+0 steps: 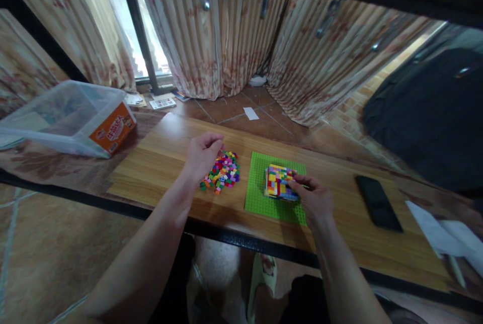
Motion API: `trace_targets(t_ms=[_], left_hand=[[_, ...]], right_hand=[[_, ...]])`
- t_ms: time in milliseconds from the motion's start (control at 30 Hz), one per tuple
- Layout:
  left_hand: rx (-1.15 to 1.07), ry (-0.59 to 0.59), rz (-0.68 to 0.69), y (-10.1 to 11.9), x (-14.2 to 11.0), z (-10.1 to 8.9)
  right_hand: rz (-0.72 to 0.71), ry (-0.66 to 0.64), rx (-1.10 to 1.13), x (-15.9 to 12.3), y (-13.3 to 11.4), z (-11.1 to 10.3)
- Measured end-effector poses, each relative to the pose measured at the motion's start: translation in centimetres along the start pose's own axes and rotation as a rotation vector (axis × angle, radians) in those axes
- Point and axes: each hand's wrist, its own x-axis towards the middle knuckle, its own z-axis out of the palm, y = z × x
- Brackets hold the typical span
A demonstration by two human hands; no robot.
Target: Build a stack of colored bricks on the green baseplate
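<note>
On the green baseplate (256,188) stands a low, multicoloured block of toy bricks (277,178), its top a patchwork of yellow, red, purple and other colours. My right hand (316,198) is at the block's right side, thumb and fingers drawn together at its top edge; any small brick between them is hidden. To the left, a loose pile of small coloured bricks (226,170) lies on the wooden table. Over that pile's upper left edge, my left hand (206,152) is closed in a pinch. What it holds, if anything, is too small to make out.
A black phone (378,203) lies on the table (151,163) at the right, with white papers (441,231) beyond it. A clear plastic bin (75,117) with an orange label stands at the left. Curtains (241,37) hang behind; a dark bar with chains crosses above.
</note>
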Motion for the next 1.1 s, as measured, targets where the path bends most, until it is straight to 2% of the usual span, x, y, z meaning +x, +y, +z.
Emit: trace_targets(t_ms=[100,167,233,333,433,600,767,900,1100], left_hand=[[-0.002,0.008,0.006,0.0,0.0,-0.1],[-0.006,0.014,0.003,0.0,0.0,-0.1],[-0.012,0.015,-0.003,0.0,0.1,-0.1],[-0.018,0.011,-0.005,0.0,0.1,-0.1],[-0.005,0.011,0.002,-0.1,0.1,-0.1],[0.014,0.010,0.016,-0.2,0.1,-0.1],[0.006,0.002,0.025,-0.5,0.3,-0.1],[0.018,-0.008,0.043,-0.7,0.4,-0.2],[0.027,-0.003,0.015,-0.6,0.4,-0.3]], right_hand=[[-0.036,0.021,0.055,0.1,-0.6,-0.4],[-0.114,0.125,0.079,0.3,-1.2,-0.7],[-0.206,0.224,0.046,0.3,-1.7,-0.8],[-0.320,0.243,-0.036,-0.3,-2.0,-0.2],[-0.448,0.134,-0.115,-1.8,-2.0,1.3],[-0.692,-0.262,-0.344,-5.3,-2.0,4.4],[-0.756,-0.565,-0.409,-7.6,-0.8,7.5],[-0.799,-0.644,-0.508,-8.4,0.4,9.4],[-0.824,-0.617,-0.699,-8.8,0.6,11.4]])
